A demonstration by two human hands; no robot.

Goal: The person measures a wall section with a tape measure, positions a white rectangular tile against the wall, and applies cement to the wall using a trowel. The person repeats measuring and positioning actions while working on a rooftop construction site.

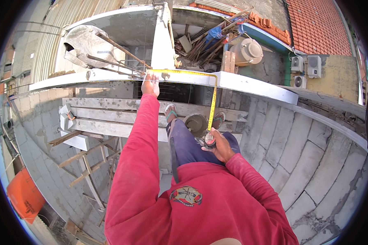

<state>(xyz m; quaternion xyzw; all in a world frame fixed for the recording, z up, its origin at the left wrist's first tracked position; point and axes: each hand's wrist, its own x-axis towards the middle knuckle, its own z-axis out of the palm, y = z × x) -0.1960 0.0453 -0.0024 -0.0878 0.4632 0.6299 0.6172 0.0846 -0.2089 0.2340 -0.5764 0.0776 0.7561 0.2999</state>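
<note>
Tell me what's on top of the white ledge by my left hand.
A yellow tape blade runs along the white ledge, reaching your left hand; thin poles overlap it just left of that. The surface under the blade is hidden.

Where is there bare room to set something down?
Bare: planks between the white block and left sleeve; white ledge right of the tape measure. Crowded: around the bucket between the feet; ledge near left hand, with wooden poles.

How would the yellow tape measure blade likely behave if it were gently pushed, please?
The yellow blade would probably flex, since it already bends sharply partway along. It is likely light, looking thin and narrow. The stretch nearest the case could sway, spanning open air.
</note>
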